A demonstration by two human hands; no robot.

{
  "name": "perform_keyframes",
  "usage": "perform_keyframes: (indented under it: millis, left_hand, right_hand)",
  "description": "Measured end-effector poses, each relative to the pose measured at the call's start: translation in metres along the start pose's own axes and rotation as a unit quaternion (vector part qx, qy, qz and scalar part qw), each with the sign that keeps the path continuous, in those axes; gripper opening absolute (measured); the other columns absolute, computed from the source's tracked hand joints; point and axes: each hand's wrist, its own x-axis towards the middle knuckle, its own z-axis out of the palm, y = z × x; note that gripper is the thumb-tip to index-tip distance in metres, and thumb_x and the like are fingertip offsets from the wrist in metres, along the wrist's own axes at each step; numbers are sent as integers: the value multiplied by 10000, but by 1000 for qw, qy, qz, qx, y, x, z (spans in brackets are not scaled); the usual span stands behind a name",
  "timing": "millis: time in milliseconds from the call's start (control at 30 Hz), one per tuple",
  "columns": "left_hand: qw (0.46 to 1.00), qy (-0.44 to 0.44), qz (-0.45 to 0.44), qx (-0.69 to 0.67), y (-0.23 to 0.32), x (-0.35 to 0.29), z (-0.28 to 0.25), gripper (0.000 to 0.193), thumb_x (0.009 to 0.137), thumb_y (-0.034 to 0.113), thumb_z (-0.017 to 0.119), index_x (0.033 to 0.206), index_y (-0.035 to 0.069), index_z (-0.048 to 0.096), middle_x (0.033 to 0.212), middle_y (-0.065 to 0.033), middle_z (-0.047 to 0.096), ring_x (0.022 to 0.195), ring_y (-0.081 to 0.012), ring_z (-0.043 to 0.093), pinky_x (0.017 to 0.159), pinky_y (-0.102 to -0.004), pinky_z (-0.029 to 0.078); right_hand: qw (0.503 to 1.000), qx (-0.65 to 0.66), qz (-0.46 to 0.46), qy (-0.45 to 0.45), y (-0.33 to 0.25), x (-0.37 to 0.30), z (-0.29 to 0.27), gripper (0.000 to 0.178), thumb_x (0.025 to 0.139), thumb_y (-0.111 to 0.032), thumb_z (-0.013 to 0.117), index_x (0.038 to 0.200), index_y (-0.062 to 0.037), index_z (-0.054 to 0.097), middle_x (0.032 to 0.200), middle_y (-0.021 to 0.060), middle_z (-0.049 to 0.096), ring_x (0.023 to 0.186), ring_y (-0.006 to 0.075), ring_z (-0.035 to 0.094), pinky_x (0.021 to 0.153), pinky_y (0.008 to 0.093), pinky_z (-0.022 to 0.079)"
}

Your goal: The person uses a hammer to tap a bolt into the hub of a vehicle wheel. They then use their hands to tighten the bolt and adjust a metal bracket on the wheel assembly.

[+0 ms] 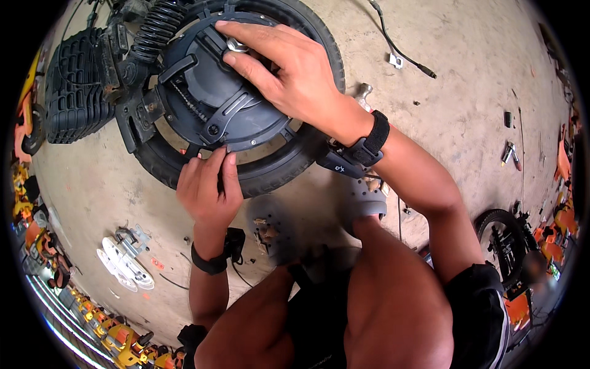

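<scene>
A wheel with a black tyre (335, 46) and a round dark hub (221, 86) lies before me. My right hand (295, 74) rests on the hub's upper right, its index finger and thumb stretched out and apart. A silver nut (236, 45) shows between those two fingertips, beside a dark bar. At the hub's lower edge my left hand (212, 184) is closed in a pinch, near a metal lever arm (230, 114). What its fingers hold is hidden. A threaded rod with a spring (189, 101) runs across the hub toward that arm.
A coil spring shock (157, 31) and a ribbed black box (77, 89) adjoin the wheel. A hammer head (364, 92) shows behind my right wrist. White parts (126, 261) lie lower left, a cable (393, 40) upper right, another wheel (498, 240) right. Yellow-orange machines (123, 344) line the edges.
</scene>
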Motion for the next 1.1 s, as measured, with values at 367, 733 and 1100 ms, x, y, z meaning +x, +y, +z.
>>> perform_keyframes:
  millis: [367,733,1100]
  left_hand:
    - [999,24,15,-32,7,5,7,118,883,41,779,977,0,721,726,-62,626,586,-233,542,560,-333,424]
    - [999,24,13,-22,0,2,4,118,899,1,759,1013,-23,738,658,-32,519,552,-180,437,517,-327,343]
    - [1000,4,1,-9,2,3,1,125,892,30,768,1001,-11,725,692,-36,573,561,-191,478,523,-332,362]
  right_hand:
    - [982,26,165,-83,-7,-3,-15,283,993,-163,720,1260,-67,725,1119,48,773,885,117,699,783,259,550]
    - [997,35,34,-51,-2,9,-9,240,941,-235,724,1114,-72,762,1059,105,772,989,319,728,847,400,586]
    - [985,75,97,-122,-1,20,-22,292,906,-312,781,1126,-119,779,824,143,732,734,339,694,668,407,546]
